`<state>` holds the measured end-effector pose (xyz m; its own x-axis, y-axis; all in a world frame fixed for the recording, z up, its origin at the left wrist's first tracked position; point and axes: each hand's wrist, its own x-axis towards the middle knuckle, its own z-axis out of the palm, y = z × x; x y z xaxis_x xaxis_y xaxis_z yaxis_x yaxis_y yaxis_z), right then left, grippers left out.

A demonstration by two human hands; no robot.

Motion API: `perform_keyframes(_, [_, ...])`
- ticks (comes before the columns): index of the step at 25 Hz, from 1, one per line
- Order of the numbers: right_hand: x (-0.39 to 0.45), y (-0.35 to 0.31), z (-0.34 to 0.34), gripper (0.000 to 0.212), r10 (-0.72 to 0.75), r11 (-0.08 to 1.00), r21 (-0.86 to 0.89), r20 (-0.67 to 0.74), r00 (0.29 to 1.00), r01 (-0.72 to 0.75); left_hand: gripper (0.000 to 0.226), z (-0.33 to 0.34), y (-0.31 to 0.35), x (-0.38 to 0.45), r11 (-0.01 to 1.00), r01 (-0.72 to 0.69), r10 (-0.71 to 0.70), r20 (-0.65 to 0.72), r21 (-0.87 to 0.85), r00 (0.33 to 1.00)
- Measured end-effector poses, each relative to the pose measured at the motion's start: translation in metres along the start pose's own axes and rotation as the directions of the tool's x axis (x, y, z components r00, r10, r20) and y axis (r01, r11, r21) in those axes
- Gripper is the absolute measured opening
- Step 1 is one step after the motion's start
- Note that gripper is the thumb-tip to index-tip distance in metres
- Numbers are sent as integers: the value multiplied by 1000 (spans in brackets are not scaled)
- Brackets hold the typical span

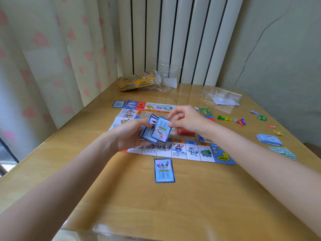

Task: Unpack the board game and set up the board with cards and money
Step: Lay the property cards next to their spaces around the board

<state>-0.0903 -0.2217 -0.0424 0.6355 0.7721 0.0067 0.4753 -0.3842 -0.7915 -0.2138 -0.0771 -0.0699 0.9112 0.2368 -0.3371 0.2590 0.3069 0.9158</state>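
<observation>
The paper game board (192,152) lies flat in the middle of the wooden table (121,197). Above it, my left hand (128,134) holds a stack of blue cards (147,134). My right hand (185,119) pinches the top edge of one blue card (160,131) at the front of that stack. A single blue card (164,170) lies face up on the table just below the board's near edge. Another blue card (118,103) lies by the board's far left corner. Two money piles, blue (268,139) and green (282,152), sit at the right.
The yellow game box (137,81) and crumpled clear wrap (166,75) lie at the table's back. A clear bag with paper (222,98) sits back right. Coloured pawns and a die (232,120) and small plastic tokens (262,117) lie right of the board.
</observation>
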Motion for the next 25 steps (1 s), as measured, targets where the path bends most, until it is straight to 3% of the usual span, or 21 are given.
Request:
perform_keyframes(5, [3, 4, 0, 15, -30, 999, 16, -21, 999, 30, 38, -5, -2, -1, 996, -66, 64, 45, 54, 997])
perform_keyframes(11, [4, 1, 2, 17, -49, 998, 31, -39, 998, 50, 26, -3, -1, 5, 989, -123, 129, -57, 86, 990])
perform_keyframes(17, [-2, 1, 6, 21, -7, 991, 135, 98, 995, -6, 32, 1, 0, 14, 979, -139, 158, -127, 150, 979])
perform_keyframes(21, [9, 6, -5, 11, 57, 956, 293, -112, 992, -22, 23, 17, 5, 20, 980, -176, 187, -137, 87, 973])
perform_keyframes(25, [14, 21, -53, 10, 166, 865, 502, -315, 934, 16, 22, 33, 15, 29, 982, -191, 191, -119, 16, 974])
